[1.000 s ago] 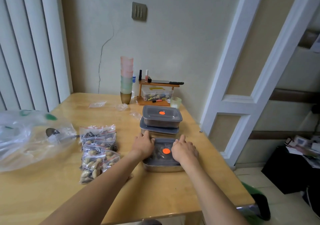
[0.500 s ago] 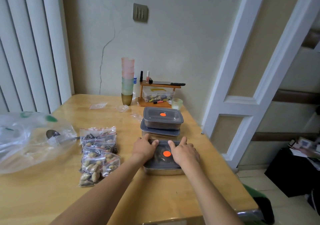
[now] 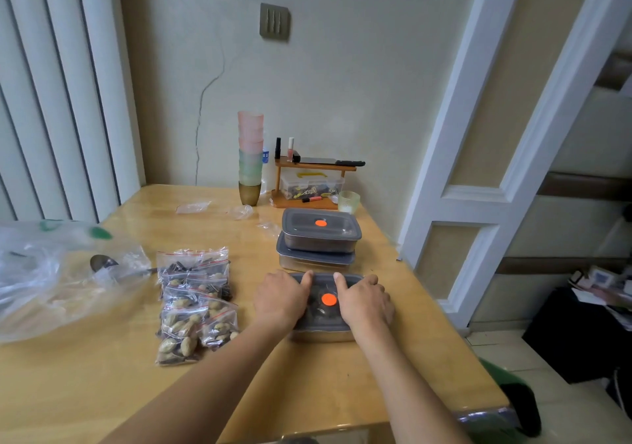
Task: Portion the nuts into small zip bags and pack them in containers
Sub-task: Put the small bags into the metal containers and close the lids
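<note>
Head view: we have both palms flat on the grey lid (image 3: 327, 318) of the nearest steel container (image 3: 323, 334). The left hand (image 3: 281, 298) and right hand (image 3: 364, 301) lie to either side of the lid's orange dot, fingers extended and pressing down, thumbs angled forward; nothing is gripped. Just beyond the fingertips, two more lidded containers (image 3: 319, 243) stand stacked, so we judge three as packed or nearly so. Left of the left hand, a pile of filled zip bags (image 3: 195, 301) awaits packing. Farther left lie the spoon (image 3: 102, 264) and large plastic bag (image 3: 51, 272); whether nuts remain inside it cannot be told.
</note>
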Motion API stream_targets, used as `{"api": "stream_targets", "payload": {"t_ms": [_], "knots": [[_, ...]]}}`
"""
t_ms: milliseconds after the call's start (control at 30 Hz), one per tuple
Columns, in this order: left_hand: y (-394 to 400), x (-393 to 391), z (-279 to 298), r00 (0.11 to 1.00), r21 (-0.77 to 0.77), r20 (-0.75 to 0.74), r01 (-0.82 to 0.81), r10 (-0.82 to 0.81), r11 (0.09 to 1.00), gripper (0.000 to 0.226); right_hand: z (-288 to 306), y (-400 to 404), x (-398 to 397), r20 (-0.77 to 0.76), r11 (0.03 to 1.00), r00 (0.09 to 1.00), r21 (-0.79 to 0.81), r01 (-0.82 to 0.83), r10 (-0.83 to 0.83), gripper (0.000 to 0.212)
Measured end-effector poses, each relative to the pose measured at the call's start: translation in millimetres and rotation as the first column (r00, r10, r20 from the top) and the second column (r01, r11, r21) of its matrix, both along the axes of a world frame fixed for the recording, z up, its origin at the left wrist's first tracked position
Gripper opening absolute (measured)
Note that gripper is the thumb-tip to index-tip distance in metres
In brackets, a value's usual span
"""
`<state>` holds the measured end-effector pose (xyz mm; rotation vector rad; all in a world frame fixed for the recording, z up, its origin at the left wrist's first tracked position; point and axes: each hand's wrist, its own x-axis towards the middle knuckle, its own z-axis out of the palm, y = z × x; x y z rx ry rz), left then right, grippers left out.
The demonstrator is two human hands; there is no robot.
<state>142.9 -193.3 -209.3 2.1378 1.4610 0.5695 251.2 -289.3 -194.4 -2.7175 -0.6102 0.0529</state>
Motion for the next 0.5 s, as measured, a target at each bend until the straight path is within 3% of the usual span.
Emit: {"api": "stream_targets", "payload": {"t_ms": [200,367,500], "knots": [[-13,8,6,0.982,0.142,-0.186,0.049,-0.022,0.989,0.057,1,0,1,-0.002,1.000,1.000,-0.013,-0.009,0.009,0.081],[-15,10,8,0.922,0.091,-0.380,0.120,-0.077,0.989,0.056,4,0,-1,-0.002,1.000,1.000,-0.021,-0.013,0.013,0.081],[-17,5,19,0.993,-0.075,-0.109,0.026,-0.034,0.997,0.054,6,-2,-1,-0.022,1.000,1.000,-0.007,-0.015,0.015,0.080]]}}
